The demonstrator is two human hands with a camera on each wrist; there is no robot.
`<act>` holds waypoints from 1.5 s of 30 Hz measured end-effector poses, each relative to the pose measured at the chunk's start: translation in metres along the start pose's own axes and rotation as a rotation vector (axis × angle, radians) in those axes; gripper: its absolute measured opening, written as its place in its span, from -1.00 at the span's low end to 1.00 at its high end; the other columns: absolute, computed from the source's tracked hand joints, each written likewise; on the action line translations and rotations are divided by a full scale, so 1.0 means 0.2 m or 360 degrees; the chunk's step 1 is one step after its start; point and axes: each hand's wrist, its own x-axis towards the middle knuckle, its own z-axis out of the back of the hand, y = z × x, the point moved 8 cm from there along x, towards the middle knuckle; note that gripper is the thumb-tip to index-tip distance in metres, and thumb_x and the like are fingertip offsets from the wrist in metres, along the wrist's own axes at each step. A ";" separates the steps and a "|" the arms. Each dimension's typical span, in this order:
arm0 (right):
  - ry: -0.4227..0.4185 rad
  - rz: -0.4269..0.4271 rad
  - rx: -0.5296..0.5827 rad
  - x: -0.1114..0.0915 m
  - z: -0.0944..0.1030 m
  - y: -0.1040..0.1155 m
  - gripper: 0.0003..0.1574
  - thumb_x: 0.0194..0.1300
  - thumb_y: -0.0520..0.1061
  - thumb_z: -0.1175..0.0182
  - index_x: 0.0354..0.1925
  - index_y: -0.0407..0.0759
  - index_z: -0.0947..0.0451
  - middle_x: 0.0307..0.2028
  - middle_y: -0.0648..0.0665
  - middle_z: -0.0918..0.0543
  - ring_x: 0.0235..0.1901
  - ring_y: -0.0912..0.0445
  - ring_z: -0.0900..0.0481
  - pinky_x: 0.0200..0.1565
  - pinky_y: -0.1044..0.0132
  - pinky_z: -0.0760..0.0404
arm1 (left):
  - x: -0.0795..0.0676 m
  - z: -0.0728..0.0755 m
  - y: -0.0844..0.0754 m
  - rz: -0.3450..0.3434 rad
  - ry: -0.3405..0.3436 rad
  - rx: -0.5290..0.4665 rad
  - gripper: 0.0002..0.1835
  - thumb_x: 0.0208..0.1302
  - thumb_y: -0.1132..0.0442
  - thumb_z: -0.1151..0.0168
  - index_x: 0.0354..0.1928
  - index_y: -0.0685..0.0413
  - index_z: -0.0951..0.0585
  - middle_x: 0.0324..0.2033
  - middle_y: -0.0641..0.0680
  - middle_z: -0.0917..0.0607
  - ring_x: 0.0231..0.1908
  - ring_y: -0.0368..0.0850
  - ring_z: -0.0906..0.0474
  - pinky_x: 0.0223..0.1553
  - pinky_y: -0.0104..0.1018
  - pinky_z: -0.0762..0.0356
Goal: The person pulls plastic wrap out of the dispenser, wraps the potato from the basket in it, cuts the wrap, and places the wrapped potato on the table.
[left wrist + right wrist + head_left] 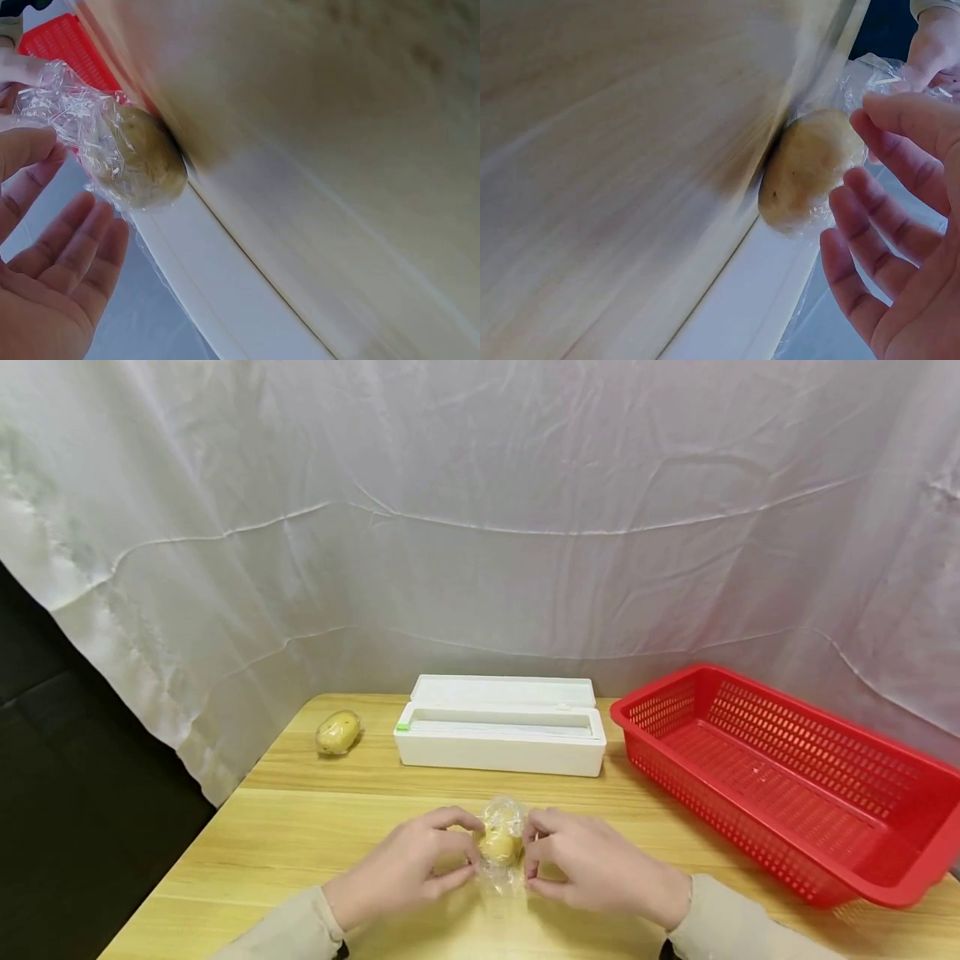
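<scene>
A potato (501, 846) lies on the table between both hands, loosely covered in crumpled clear cling film (498, 881). My left hand (431, 858) is at its left side, thumb and index fingertip meeting on the film's edge; the other fingers are spread beside the potato (146, 161) in the left wrist view. On the opposite side, my right hand (581, 864) pinches the film between thumb and index finger, its remaining fingers bent loosely near the potato (806, 176) in the right wrist view. Film bunches up on the near side of the potato.
At the back left sits another film-wrapped potato (338, 732). A white cling film dispenser box (498, 752) stands behind the hands with its lid raised. To the right is a red perforated plastic basket (738, 806). A pale curtain (480, 568) hangs behind the wooden table (300, 827).
</scene>
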 end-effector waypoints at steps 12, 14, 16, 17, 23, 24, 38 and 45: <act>0.0013 -0.0147 0.0140 0.02 0.00 -0.09 -0.89 0.43 -0.03 -0.41 -0.29 0.21 -0.74 0.12 0.12 -0.74 0.08 0.16 -0.75 0.10 0.17 -0.78 | 0.06 -0.01 0.10 0.0169 0.0111 -0.0276 -0.93 0.43 0.27 -0.42 -0.25 -0.07 -0.77 0.07 0.05 -0.85 0.12 -0.05 -0.79 0.21 -0.17 -0.73; 0.0016 -0.0155 0.0193 0.03 0.01 -0.10 -0.87 0.44 -0.06 -0.40 -0.30 0.19 -0.73 0.10 0.11 -0.77 0.09 0.12 -0.76 0.14 0.13 -0.77 | 0.06 -0.02 0.11 0.0176 0.0117 -0.0303 -0.95 0.44 0.27 -0.40 -0.22 -0.06 -0.78 0.04 0.03 -0.85 0.08 -0.09 -0.80 0.16 -0.25 -0.74; 0.0022 -0.0181 0.0275 0.04 0.01 -0.13 -0.86 0.44 -0.10 -0.39 -0.30 0.16 -0.73 0.08 0.08 -0.79 0.11 0.09 -0.77 0.18 0.08 -0.76 | 0.07 -0.02 0.12 0.0204 0.0125 -0.0354 -0.93 0.45 0.28 -0.39 -0.22 -0.05 -0.77 0.03 0.03 -0.86 0.06 -0.13 -0.80 0.08 -0.35 -0.75; 0.0017 -0.0190 0.0311 0.04 0.01 -0.14 -0.86 0.44 -0.12 -0.39 -0.30 0.14 -0.73 0.06 0.07 -0.81 0.11 0.08 -0.77 0.20 0.06 -0.75 | 0.07 -0.02 0.12 0.0223 0.0124 -0.0385 -0.93 0.46 0.28 -0.38 -0.23 -0.05 -0.77 0.01 0.03 -0.87 0.05 -0.15 -0.80 0.04 -0.39 -0.75; -0.0045 -0.0231 0.0475 0.07 0.01 -0.20 -0.82 0.38 -0.19 -0.40 -0.30 0.13 -0.73 -0.11 0.09 -0.85 -0.01 0.20 -0.78 0.12 0.16 -0.77 | 0.09 -0.02 0.15 0.0280 0.0060 -0.0476 -0.95 0.42 0.30 -0.42 -0.19 -0.04 -0.79 -0.15 -0.08 -0.88 -0.06 -0.31 -0.76 -0.03 -0.37 -0.75; -0.0052 -0.0241 0.0489 0.07 0.01 -0.21 -0.81 0.38 -0.19 -0.40 -0.30 0.15 -0.73 -0.13 0.12 -0.84 -0.03 0.23 -0.77 0.11 0.19 -0.77 | 0.09 -0.01 0.15 0.0283 0.0042 -0.0458 -0.95 0.41 0.29 -0.44 -0.18 -0.05 -0.79 -0.16 -0.11 -0.87 -0.04 -0.28 -0.75 0.03 -0.30 -0.75; -0.0106 -0.0416 0.0582 0.13 -0.02 -0.31 -0.94 0.29 -0.13 -0.40 -0.30 0.05 -0.78 -0.29 0.20 -0.83 -0.18 0.31 -0.75 0.01 0.23 -0.75 | 0.15 -0.04 0.21 0.0391 -0.0006 -0.0561 -0.92 0.36 0.35 -0.45 -0.27 0.00 -0.78 -0.27 -0.06 -0.86 -0.20 -0.37 -0.76 -0.02 -0.41 -0.75; -0.0091 -0.0493 0.0617 0.14 -0.03 -0.34 -0.95 0.27 -0.04 -0.43 -0.33 0.05 -0.77 -0.34 0.21 -0.82 -0.23 0.33 -0.72 -0.05 0.28 -0.73 | 0.17 -0.06 0.24 0.0448 -0.0073 -0.0608 -0.85 0.28 0.45 -0.49 -0.29 0.04 -0.72 -0.29 0.01 -0.83 -0.27 -0.34 -0.74 -0.15 -0.46 -0.76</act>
